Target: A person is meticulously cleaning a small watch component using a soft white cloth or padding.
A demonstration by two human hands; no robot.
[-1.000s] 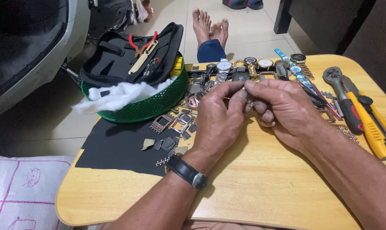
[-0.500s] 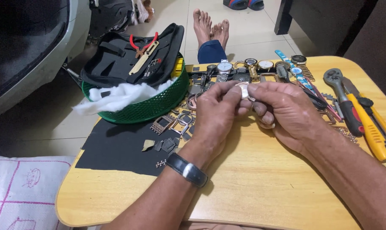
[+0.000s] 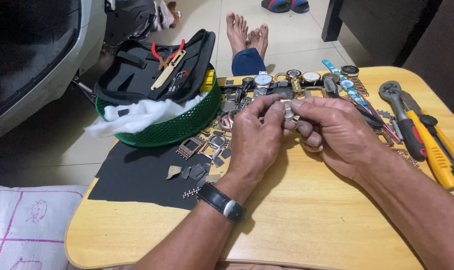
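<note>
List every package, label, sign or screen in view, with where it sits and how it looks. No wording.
No packages, signs or lit screens show.
Watch dials: a row at the table's far edge, round, pale faces in silver and gold cases.
Printed sack: lower left beside the table, white with pink lines and blue marks.
Small metal watch part: pinched between left hand and right hand; no label visible.

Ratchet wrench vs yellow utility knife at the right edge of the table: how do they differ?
The ratchet wrench has a round metal head and a red-and-black grip; the utility knife is a yellow body with black trim. The wrench is shorter; the knife runs on nearer the table edge. Both lie flat, side by side, slanted the same way, apart from the left hand and right hand.
</note>
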